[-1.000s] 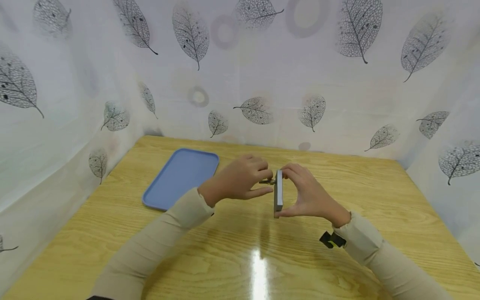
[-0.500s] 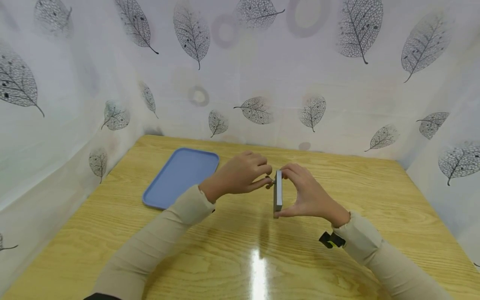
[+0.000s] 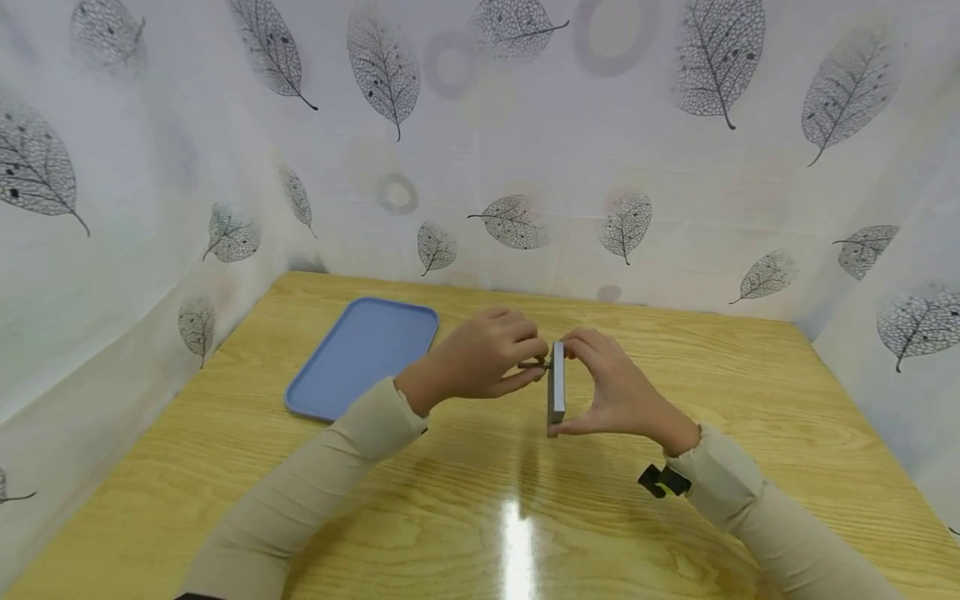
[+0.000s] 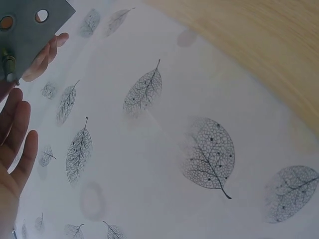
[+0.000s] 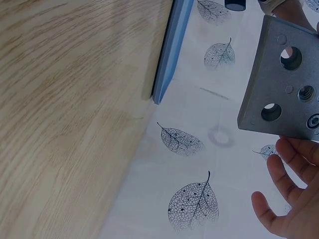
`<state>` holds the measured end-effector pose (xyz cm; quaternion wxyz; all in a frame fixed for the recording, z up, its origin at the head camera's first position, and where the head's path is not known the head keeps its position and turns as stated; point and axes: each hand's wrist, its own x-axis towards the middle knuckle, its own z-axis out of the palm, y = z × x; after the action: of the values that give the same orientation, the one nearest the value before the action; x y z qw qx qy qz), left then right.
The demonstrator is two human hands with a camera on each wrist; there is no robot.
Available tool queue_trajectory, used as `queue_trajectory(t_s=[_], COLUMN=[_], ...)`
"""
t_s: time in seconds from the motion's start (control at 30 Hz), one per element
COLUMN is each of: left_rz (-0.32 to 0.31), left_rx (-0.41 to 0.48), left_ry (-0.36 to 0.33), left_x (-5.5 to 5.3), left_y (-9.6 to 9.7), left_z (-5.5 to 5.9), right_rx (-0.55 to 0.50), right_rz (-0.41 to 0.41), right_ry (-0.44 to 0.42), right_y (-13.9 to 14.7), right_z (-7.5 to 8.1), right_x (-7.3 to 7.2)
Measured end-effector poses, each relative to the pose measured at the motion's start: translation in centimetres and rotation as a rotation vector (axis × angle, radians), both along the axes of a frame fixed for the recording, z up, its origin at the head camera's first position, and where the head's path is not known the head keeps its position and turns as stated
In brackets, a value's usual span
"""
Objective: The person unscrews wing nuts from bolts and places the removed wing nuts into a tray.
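Note:
My right hand point(image 3: 626, 396) holds a thick grey metal plate point(image 3: 558, 383) upright, thumb at its lower edge and fingers at its upper edge. Several round holes run through the plate point(image 5: 264, 84), as the right wrist view shows. On its left face a small brass-coloured, screw-like piece point(image 4: 9, 64) sticks out, with a thin bar point(image 3: 531, 365) at its outer end. My left hand point(image 3: 483, 354) pinches this piece between thumb and curled fingers. Its exact kind is partly hidden by the fingers. Both hands are above the table.
A blue tray point(image 3: 363, 358) lies on the wood-grain table point(image 3: 450, 517), left of my hands. A white curtain with leaf prints point(image 3: 555, 150) hangs behind the table and along its sides. A black device point(image 3: 663, 480) sits at my right wrist.
My left thumb and fingers shift around the small piece, rising slightly and coming back down, and the thin bar's angle changes. My right hand and the plate stay in place.

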<state>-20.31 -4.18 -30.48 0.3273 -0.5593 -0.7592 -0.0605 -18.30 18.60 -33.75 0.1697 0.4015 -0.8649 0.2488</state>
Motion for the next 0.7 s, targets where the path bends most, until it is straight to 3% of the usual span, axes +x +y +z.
queue_trajectory(t_s=[0.3, 0.7], left_rz=[0.048, 0.073], left_rx=[-0.091, -0.072], left_ry=[-0.039, -0.058], left_x=[-0.04, -0.8], left_y=[-0.03, 0.25], left_z=[-0.3, 0.14], right_rx=[0.005, 0.004], right_rz=[0.007, -0.001], right_ry=[0.0, -0.003], right_y=[0.05, 0.14], right_z=[-0.14, -0.08], right_x=[-0.04, -0.09])
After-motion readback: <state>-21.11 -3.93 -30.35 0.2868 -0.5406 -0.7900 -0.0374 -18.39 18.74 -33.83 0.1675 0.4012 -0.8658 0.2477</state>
